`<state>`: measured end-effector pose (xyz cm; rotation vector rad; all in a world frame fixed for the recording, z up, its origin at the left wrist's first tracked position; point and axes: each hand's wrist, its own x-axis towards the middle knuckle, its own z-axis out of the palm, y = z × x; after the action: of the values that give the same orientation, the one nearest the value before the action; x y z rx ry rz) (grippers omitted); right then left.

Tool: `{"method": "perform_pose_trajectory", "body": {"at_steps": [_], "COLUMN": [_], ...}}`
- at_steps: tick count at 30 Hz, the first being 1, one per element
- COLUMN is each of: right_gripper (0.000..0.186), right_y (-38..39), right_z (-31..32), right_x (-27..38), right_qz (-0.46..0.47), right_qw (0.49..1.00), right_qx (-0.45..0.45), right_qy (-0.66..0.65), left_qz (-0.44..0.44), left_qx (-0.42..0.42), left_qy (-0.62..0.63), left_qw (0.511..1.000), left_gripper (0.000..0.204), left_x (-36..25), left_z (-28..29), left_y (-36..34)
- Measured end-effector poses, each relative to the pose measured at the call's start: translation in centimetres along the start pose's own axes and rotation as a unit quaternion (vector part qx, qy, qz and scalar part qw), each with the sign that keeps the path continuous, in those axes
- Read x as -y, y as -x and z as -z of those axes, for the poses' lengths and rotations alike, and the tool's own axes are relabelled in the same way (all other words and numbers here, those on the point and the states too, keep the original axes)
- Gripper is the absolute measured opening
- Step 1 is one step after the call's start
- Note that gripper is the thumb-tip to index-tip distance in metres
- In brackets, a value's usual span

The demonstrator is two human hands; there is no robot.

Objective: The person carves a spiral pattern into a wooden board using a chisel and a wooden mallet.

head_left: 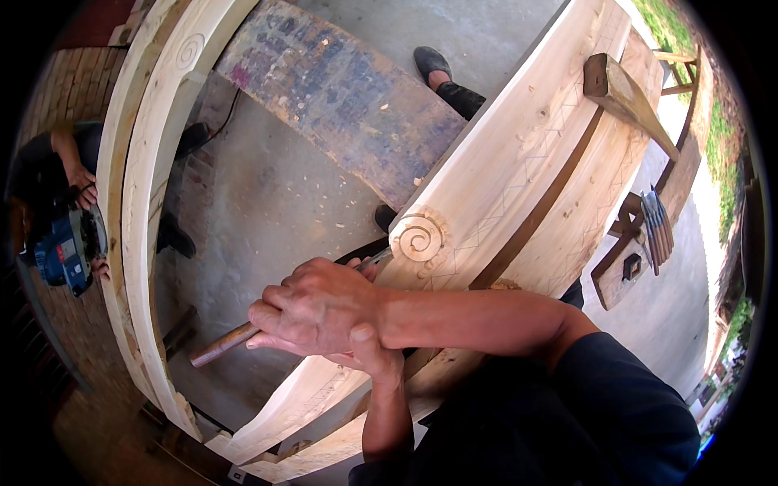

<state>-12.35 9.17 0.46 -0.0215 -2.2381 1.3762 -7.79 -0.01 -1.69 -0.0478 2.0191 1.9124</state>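
My right hand [320, 304] is closed around a wood-handled chisel [225, 343], whose handle sticks out to the lower left. Beneath it and partly hidden, my left hand [366, 350] also closes on the chisel, its thumb showing below my right wrist. The short visible stretch of metal blade points to the upper right. It meets the rounded end of a pale curved timber [510, 154] beside a carved spiral [421, 237]. Pencilled zigzag lines run along that timber. My right forearm crosses over the timbers, hiding part of them.
A wooden mallet [608, 79] rests on the far right timber. Several chisels [658, 231] and a small dark block [632, 266] lie on a bench at right. A stained plank [340, 93] spans the middle. At left, another person handles a blue power tool [63, 253] beside curved timbers [146, 178].
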Motion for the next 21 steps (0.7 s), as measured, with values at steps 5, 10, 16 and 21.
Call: {"method": "perform_pose_trajectory", "body": {"at_steps": [5, 10, 16, 21], "right_gripper": [0.038, 0.037, 0.038, 0.038], "right_y": [-0.1, 0.0, -0.4, -0.6], "right_z": [0.2, 0.0, 0.3, 0.1], "right_x": [0.0, -0.3, -0.3, -0.7], "right_qz": [0.006, 0.012, -0.018, -0.034], "right_qw": [1.000, 1.000, 0.999, 0.998], "right_qx": [0.000, -0.026, -0.035, -0.048], "right_qy": [0.012, -0.009, 0.014, 0.025], "left_qz": [-0.002, -0.015, -0.026, -0.012], "left_qx": [-0.002, 0.006, 0.085, 0.111], "left_qy": [0.023, 0.021, -0.007, 0.005], "left_qw": [1.000, 1.000, 0.996, 0.994], "left_gripper": [0.089, 0.092, 0.096, 0.099], "left_x": [0.0, -0.7, -2.7, -3.4], "left_z": [-0.2, -0.9, -0.9, -0.6], "left_y": [0.0, 0.1, -0.3, -0.8]}}
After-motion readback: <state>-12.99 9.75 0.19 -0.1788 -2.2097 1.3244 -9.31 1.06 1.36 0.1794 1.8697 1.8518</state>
